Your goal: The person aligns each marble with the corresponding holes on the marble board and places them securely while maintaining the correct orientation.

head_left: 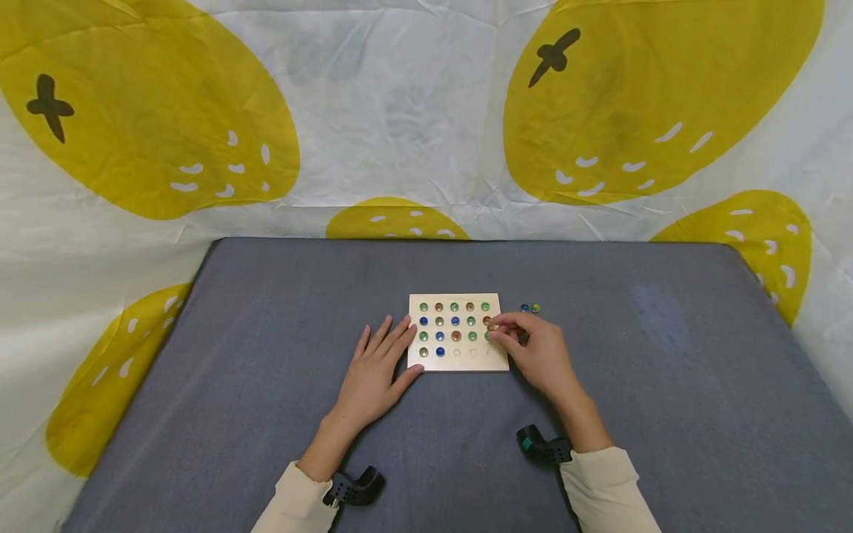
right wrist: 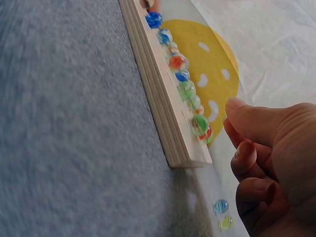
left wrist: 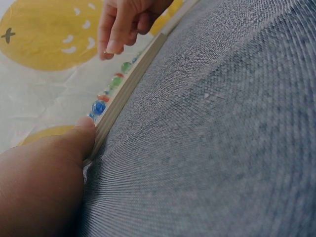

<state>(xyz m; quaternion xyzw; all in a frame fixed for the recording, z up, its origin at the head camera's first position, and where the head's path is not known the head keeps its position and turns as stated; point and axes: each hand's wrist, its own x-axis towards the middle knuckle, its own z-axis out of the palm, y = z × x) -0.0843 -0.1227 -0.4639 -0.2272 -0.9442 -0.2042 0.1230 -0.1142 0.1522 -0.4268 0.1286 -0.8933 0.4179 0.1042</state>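
A pale wooden board (head_left: 466,363) with rows of hollows lies on the table, most hollows filled with glass marbles in blue, green and reddish tones. Bare hollows show at its front right. My left hand (head_left: 373,377) rests at the board's left edge, fingers spread and straight, the thumb at the near left corner beside a blue marble (left wrist: 98,107). Over the right side of the board, my right hand (head_left: 538,355) pinches a small marble (head_left: 492,326) between thumb and index finger. In the right wrist view the fingers (right wrist: 242,111) hide that marble.
Two loose marbles, one blue (head_left: 525,308) and one yellow-green (head_left: 536,309), lie on the grey cloth-covered table (head_left: 266,333) just right of the board. Behind the table hangs a white cloth (head_left: 400,111) with large yellow shapes. Black wrist devices (head_left: 358,486) sit at both cuffs.
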